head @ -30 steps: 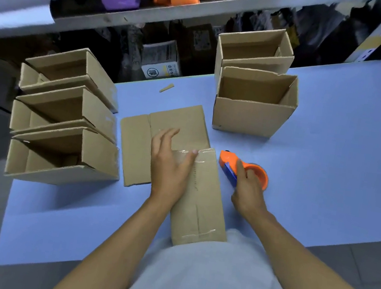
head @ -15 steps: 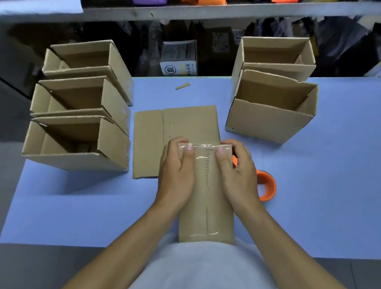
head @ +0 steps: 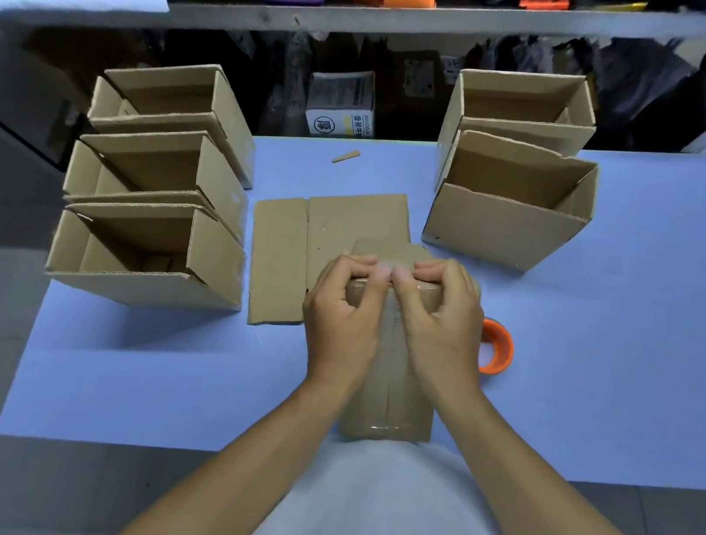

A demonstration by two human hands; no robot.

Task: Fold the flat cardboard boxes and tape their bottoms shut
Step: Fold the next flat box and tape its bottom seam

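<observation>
Wide pale-blue desk point(head: 627, 354) fills the view, and it is busy. On the left sits a row of three folded brown cardboard boxes point(head: 153, 210), open sides up; at the far right, two more open brown boxes point(head: 510, 199) stand one behind the other. Dead centre lies a flat brown cardboard blank point(head: 298, 254), not yet folded. On top of it, near the desk's front edge, is the brown box in hand point(head: 392, 392), bottom face up, with a clear tape strip glinting along its seam. Left hand point(head: 341, 316) and right hand point(head: 438, 326) are side by side on the far end of that box, fingers curled and pinching down at the edge. Each grip is narrow and closed on the cardboard, apparently pressing the tape end over. Just beside the right hand, partly hidden, is the orange round tape dispenser point(head: 497, 346). This box looks light and fairly stiff, though its walls would likely buckle under a hard squeeze. Best held by the corners and folded edges, with the tape rubbed flat.
</observation>
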